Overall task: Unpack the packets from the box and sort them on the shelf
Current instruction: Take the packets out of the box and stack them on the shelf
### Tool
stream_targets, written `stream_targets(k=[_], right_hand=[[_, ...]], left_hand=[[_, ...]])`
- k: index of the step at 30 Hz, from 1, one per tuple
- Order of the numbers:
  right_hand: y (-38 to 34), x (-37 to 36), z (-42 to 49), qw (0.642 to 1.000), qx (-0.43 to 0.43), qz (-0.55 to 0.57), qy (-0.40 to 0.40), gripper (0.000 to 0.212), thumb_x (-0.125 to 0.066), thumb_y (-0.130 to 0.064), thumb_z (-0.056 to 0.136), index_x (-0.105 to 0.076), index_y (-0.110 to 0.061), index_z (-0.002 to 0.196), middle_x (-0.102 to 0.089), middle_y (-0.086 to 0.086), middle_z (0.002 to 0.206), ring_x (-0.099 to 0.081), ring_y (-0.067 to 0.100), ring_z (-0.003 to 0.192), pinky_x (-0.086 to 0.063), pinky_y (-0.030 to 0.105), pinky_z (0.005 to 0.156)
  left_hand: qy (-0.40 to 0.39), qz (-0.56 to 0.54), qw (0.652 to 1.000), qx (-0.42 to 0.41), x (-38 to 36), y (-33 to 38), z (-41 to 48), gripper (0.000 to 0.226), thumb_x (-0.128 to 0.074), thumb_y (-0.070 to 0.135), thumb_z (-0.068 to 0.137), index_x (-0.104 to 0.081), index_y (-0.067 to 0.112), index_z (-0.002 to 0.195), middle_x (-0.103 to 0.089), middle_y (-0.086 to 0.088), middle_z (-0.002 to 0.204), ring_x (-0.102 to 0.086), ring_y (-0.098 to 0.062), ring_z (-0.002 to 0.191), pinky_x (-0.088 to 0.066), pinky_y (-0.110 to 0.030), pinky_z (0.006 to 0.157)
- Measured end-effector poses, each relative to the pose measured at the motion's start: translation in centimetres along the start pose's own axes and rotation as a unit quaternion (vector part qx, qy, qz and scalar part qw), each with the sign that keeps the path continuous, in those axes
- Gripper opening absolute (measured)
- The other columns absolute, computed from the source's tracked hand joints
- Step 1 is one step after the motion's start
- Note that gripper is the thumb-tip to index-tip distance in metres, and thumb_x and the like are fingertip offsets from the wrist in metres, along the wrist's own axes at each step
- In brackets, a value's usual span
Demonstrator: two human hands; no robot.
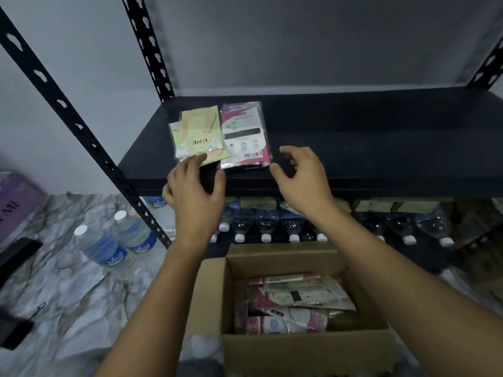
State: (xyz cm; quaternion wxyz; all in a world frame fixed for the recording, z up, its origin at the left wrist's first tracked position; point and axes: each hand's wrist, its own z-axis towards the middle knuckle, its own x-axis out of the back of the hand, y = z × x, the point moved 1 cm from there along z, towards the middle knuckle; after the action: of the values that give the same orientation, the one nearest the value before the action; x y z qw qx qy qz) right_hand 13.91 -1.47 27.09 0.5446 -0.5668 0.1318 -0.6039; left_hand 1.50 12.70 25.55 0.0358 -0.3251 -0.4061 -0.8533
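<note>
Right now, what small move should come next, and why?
Probably the right hand drops to the box: it holds nothing, the green packet and pink packet already lie side by side on the shelf, and more packets lie inside.

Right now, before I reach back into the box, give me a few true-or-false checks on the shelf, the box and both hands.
1. The green packet lies left of the pink packet on the shelf. True.
2. The box is empty. False: packets lie in it.
3. The right hand grips the pink packet. False: it holds nothing, with its fingers loosely curled beside that packet.
4. Fingers of the left hand touch the green packet's near edge. True.
5. Water bottles stand upright on the level below. False: they lie on their sides, caps toward the camera.
</note>
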Motion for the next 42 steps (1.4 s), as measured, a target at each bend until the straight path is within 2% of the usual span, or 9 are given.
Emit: stream_targets(k=[4, 8, 13, 17, 22, 26, 33, 37, 42], right_hand=[[2.3, 0.7, -6.0, 0.999, 0.044, -0.004, 0.025, 0.035, -0.059, -0.024, 0.089, -0.056, -0.015, 0.122, -0.054, -0.004, 0.116, -0.048, 0.011, 0.112, -0.039, 0.02, 0.094], [6.9, 0.2, -11.3, 0.999, -0.03, -0.015, -0.031, 0.032, -0.061, -0.024, 0.089, -0.057, -0.017, 0.12, -0.053, -0.007, 0.114, -0.049, 0.008, 0.111, -0.04, 0.024, 0.098], [13.9, 0.1, -16.0, 0.985, -0.112, -0.061, -0.118, 0.03, -0.062, -0.025, 0.088, -0.06, -0.017, 0.117, -0.054, -0.006, 0.111, -0.054, 0.005, 0.099, -0.046, 0.026, 0.09], [19.1, 0.1, -18.3, 0.968, -0.166, -0.116, -0.15, 0.026, -0.064, -0.013, 0.083, -0.065, -0.013, 0.109, -0.058, 0.001, 0.105, -0.056, 0.02, 0.104, -0.043, 0.025, 0.088], [23.7, -0.2, -19.5, 0.947, -0.229, -0.148, -0.169, 0.029, -0.066, -0.015, 0.082, -0.065, -0.01, 0.11, -0.06, 0.009, 0.12, -0.057, 0.028, 0.109, -0.049, 0.037, 0.093], [25.5, -0.9, -19.8, 0.943, -0.247, -0.147, -0.166, 0.029, -0.064, -0.017, 0.083, -0.064, -0.011, 0.111, -0.061, 0.009, 0.116, -0.057, 0.027, 0.107, -0.049, 0.038, 0.094], [26.8, -1.9, -19.4, 0.949, -0.253, -0.127, -0.138, 0.025, -0.062, -0.018, 0.083, -0.065, -0.013, 0.108, -0.062, 0.007, 0.114, -0.059, 0.027, 0.104, -0.05, 0.038, 0.092], [27.1, -2.2, -19.2, 0.953, -0.252, -0.115, -0.12, 0.022, -0.063, -0.017, 0.083, -0.066, -0.013, 0.105, -0.063, 0.007, 0.109, -0.059, 0.024, 0.1, -0.048, 0.03, 0.089], [27.3, -1.9, -19.2, 0.957, -0.247, -0.11, -0.102, 0.02, -0.063, -0.015, 0.084, -0.067, -0.011, 0.103, -0.063, 0.007, 0.105, -0.06, 0.024, 0.097, -0.049, 0.032, 0.088]], left_hand=[[-0.03, -0.061, 0.997, 0.032, -1.8, -0.4, -6.7, 0.033, -0.055, 0.038, 0.089, -0.053, 0.029, 0.121, -0.053, 0.005, 0.123, -0.042, -0.016, 0.124, -0.03, -0.055, 0.108], [-0.173, -0.069, 0.98, 0.066, -5.4, -3.4, -13.0, 0.032, -0.06, 0.037, 0.091, -0.051, 0.031, 0.121, -0.049, 0.014, 0.116, -0.049, -0.015, 0.119, -0.04, -0.052, 0.104], [-0.326, 0.008, 0.943, 0.061, -9.5, -7.1, -17.7, 0.034, -0.063, 0.029, 0.088, -0.053, 0.016, 0.118, -0.055, -0.002, 0.116, -0.054, -0.026, 0.11, -0.048, -0.049, 0.091], [-0.407, 0.083, 0.909, 0.04, -12.3, -9.6, -19.9, 0.041, -0.062, 0.03, 0.087, -0.051, 0.02, 0.126, -0.051, -0.002, 0.126, -0.049, -0.027, 0.118, -0.046, -0.045, 0.089], [-0.452, 0.182, 0.873, 0.009, -16.8, -11.2, -20.4, 0.058, -0.062, 0.033, 0.087, -0.04, 0.022, 0.139, -0.042, -0.004, 0.14, -0.039, -0.028, 0.13, -0.038, -0.046, 0.1], [-0.492, 0.221, 0.842, -0.021, -20.6, -11.6, -20.3, 0.07, -0.062, 0.042, 0.087, -0.031, 0.023, 0.146, -0.034, -0.001, 0.147, -0.033, -0.026, 0.134, -0.03, -0.049, 0.107], [-0.442, 0.306, 0.835, -0.117, -24.2, -12.0, -19.2, 0.047, -0.055, 0.034, 0.087, -0.047, 0.017, 0.13, -0.047, -0.005, 0.133, -0.039, -0.029, 0.122, -0.032, -0.045, 0.097], [-0.479, 0.306, 0.807, -0.161, -25.2, -12.4, -18.8, 0.049, -0.055, 0.024, 0.085, -0.049, 0.02, 0.133, -0.052, -0.004, 0.132, -0.043, -0.028, 0.122, -0.034, -0.043, 0.095], [-0.49, 0.289, 0.807, -0.161, -25.2, -12.4, -19.0, 0.042, -0.055, 0.021, 0.088, -0.056, 0.025, 0.131, -0.057, -0.001, 0.131, -0.046, -0.027, 0.124, -0.039, -0.041, 0.099]])
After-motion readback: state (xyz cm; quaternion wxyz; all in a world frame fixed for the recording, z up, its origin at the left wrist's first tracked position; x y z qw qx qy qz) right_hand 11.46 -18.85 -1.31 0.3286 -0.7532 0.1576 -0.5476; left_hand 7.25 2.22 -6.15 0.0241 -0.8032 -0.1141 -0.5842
